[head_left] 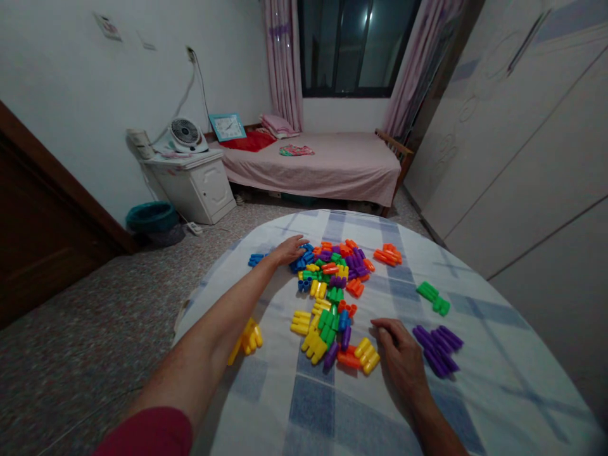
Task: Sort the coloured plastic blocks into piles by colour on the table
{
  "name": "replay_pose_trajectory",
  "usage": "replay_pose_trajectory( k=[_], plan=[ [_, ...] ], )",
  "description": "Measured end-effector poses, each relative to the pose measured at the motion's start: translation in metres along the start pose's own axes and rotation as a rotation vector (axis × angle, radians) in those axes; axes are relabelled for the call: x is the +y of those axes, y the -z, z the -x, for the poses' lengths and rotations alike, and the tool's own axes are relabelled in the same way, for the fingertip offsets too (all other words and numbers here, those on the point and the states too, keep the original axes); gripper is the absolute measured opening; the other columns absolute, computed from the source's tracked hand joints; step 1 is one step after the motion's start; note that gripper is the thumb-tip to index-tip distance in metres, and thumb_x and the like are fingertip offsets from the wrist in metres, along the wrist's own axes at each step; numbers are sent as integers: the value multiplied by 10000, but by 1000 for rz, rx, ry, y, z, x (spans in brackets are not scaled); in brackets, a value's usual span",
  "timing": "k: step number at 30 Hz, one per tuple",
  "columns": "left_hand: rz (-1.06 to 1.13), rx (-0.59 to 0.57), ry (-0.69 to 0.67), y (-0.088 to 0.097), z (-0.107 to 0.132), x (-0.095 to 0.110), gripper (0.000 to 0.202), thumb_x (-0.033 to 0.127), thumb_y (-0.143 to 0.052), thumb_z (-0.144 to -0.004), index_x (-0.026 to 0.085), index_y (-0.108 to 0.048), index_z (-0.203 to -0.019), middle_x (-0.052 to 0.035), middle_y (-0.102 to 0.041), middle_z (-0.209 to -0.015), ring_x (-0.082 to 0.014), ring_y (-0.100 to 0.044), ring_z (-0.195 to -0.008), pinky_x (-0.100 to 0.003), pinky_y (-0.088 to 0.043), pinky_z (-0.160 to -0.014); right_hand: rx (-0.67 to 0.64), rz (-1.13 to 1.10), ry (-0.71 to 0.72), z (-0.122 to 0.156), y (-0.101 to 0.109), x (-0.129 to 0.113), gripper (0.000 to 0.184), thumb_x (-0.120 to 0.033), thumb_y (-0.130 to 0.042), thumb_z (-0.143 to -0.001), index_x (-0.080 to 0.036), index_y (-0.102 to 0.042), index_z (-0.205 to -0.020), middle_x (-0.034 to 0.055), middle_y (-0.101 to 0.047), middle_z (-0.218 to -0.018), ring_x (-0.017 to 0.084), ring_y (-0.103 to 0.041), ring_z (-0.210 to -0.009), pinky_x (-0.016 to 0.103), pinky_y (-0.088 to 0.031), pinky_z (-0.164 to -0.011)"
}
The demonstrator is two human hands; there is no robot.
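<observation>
My left hand (287,249) reaches across to the far left of a pile of plastic building pieces. Its fingers are stretched out at the blue building pieces (305,258), touching or just above them; the fingertips are partly hidden among them. Lower right, my right hand (401,354) rests loosely on the table with thumb and index finger slightly apart, nothing visible in it. It lies between a yellow building piece (367,356) and a group of purple building pieces (437,350). Nearer me, the pile has yellow, green, orange and purple pieces mixed together.
A blue-and-white checked cloth covers the round table (332,421). Orange pieces (388,254) and green pieces (433,297) lie apart on the right. Yellow pieces (250,337) sit beside my left forearm, and a few blue ones (257,259) lie beyond it. A bed (327,164) stands behind.
</observation>
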State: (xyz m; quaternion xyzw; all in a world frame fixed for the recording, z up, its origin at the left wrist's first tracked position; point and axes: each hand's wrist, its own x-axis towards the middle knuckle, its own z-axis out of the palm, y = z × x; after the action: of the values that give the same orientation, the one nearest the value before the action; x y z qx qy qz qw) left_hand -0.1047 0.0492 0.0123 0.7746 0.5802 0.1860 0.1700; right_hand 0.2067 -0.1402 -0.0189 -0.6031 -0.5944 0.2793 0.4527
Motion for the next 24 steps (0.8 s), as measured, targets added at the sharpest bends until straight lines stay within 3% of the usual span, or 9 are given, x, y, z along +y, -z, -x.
replay_pose_trajectory(
  k=[6,10,14,19,24],
  plan=[
    [64,-95,8,-4,-24,-5,545,138,-528,-610,164,-670,-1136,-87,-642,-1244,-248,-573,-1166,-343,-421,-1016,-32,-3,11,0,1,4,257,-377,-473,-789,-229,-681,-824,67,-678,-884,217,-658,-809,318,-528,-692],
    [78,-130,-17,-3,-27,-1,533,131,-527,-579,191,-699,-1079,-55,-655,-1221,-219,-572,-1145,-300,-414,-1002,-43,-1,7,0,0,7,266,-379,-470,-798,-219,-680,-834,67,-675,-892,218,-658,-815,323,-524,-714],
    [60,-155,-2,4,-26,-1,438,151,-571,-568,202,-726,-974,-22,-708,-1031,-209,-606,-1019,-267,-443,-921,-51,-7,-14,1,0,8,258,-369,-470,-803,-219,-673,-859,67,-672,-931,220,-654,-844,324,-519,-729],
    [1,-120,126,14,-12,-16,316,289,-690,-586,161,-708,-874,-50,-693,-835,-221,-616,-818,-285,-468,-770,-45,-22,-12,1,0,6,256,-366,-469,-797,-221,-674,-841,65,-672,-910,219,-650,-846,323,-515,-732],
    [-8,17,210,10,7,-26,358,289,-657,-652,150,-646,-982,-66,-683,-915,-196,-594,-809,-280,-466,-737,-39,-13,-2,0,0,6,264,-363,-464,-793,-210,-675,-832,69,-670,-913,219,-645,-859,327,-500,-752]
  ],
)
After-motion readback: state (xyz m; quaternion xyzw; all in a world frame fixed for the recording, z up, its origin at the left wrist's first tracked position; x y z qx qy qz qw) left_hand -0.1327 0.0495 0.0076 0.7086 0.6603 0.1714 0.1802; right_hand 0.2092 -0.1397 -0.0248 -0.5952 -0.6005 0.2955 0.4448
